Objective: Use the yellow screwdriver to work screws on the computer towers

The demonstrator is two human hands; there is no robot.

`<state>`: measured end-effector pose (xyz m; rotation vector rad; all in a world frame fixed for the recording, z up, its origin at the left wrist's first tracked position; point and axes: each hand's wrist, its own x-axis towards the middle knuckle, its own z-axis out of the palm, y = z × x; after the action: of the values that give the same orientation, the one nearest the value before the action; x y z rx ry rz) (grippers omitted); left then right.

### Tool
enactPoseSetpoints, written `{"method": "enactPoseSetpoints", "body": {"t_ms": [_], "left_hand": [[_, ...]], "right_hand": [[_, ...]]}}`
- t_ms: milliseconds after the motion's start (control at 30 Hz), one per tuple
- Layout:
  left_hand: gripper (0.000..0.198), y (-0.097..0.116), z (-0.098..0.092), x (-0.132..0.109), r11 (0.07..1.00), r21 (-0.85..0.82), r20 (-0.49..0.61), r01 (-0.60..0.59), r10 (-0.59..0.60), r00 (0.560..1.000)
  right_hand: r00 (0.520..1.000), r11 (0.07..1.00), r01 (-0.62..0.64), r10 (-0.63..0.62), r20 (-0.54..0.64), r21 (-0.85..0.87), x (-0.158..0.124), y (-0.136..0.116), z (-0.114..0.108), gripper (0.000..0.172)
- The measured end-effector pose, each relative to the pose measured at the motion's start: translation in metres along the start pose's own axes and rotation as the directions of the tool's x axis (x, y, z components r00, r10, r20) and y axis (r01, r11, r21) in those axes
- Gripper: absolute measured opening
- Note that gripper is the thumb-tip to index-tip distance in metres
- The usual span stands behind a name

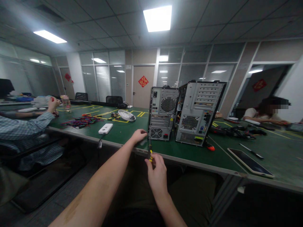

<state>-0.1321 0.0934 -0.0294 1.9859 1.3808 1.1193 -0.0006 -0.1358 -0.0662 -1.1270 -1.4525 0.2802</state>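
A black-and-yellow screwdriver point(150, 152) is pinched in my right hand point(158, 171), its shaft pointing away toward the lower left corner of a computer case point(162, 121). The case stands upright, its rear panel with fan grilles facing me. Beside that same lower corner is my left hand point(139, 136), its fingers closed together at the case's edge. What those fingertips hold, if anything, is hidden. Close by on the right stands a second, larger computer case point(199, 113), also rear side toward me.
On the green table point(123, 134) lie a white power strip point(105, 128), tangled wires point(82, 121), a white racket-shaped thing point(127, 115), a phone point(249, 161), a pen-like tool point(252, 151) and black cables point(234, 131). People sit at left and right.
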Motion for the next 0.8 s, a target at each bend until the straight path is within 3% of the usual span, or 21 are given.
{"method": "enactPoseSetpoints", "body": {"t_ms": [233, 467, 667, 800], "left_hand": [[0.025, -0.0003, -0.0002, -0.0004, 1.000, -0.010, 0.005, 0.003, -0.003, 1.000], [0.025, 0.0060, -0.0034, -0.0051, 1.000, -0.006, 0.001, 0.012, -0.012, 1.000], [0.025, 0.0069, -0.0033, -0.0049, 1.000, -0.007, 0.001, 0.019, -0.019, 1.000], [0.024, 0.0073, -0.0035, -0.0047, 1.000, -0.005, 0.000, 0.016, -0.016, 1.000]], "right_hand": [[1.000, 0.999, 0.016, -0.016, 0.005, -0.035, -0.0005, -0.0014, -0.0013, 0.020], [0.996, 0.994, -0.085, 0.084, 0.011, 0.065, 0.0022, -0.0015, 0.0011, 0.011], [1.000, 1.000, 0.010, -0.010, 0.013, -0.006, 0.0021, -0.0015, -0.0010, 0.016], [1.000, 1.000, 0.003, -0.003, 0.023, -0.023, 0.0010, -0.0019, -0.0005, 0.019]]}}
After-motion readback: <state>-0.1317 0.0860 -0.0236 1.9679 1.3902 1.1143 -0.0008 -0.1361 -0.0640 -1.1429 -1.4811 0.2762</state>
